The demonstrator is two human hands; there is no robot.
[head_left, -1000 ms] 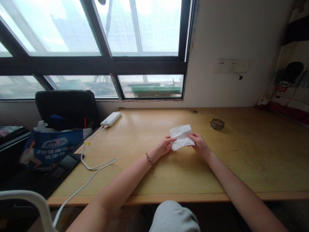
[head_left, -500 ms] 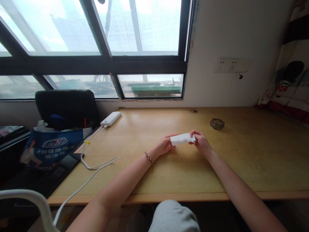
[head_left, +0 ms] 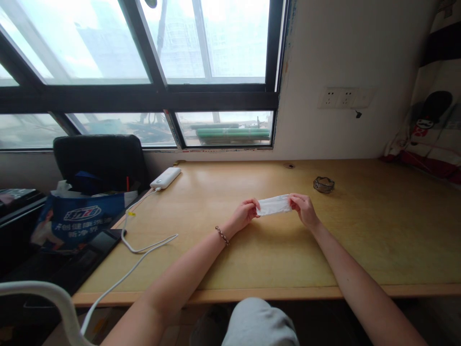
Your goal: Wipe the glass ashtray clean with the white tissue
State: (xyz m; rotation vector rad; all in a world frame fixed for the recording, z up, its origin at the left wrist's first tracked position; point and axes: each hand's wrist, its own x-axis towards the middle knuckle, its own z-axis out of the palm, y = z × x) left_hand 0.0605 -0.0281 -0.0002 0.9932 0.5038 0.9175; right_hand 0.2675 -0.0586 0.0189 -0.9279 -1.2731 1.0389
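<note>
Both hands hold a folded white tissue point(head_left: 273, 205) above the wooden table point(head_left: 360, 240). My left hand point(head_left: 247, 213) pinches its left end, fingers closed. At the opposite end, my right hand point(head_left: 302, 208) grips the tissue between thumb and fingers. The strip stretches nearly flat between them, its right side slightly higher. A beaded bracelet point(head_left: 222, 235) circles my left wrist. Beyond my right hand, a dark metallic ring-shaped object point(head_left: 323, 184) lies on the tabletop.
A white power bank point(head_left: 165, 178) rests at the table's back left, with a white cable point(head_left: 147, 249) running from it toward the front left. Left of the table stand a black chair point(head_left: 99, 154) and a blue bag point(head_left: 77, 216). Wall sockets point(head_left: 338, 97) are at back right.
My left hand has shifted its fingers over the tissue's left end and now pinches it. The right hand has moved slightly right, and the tissue looks flatter and more stretched.
</note>
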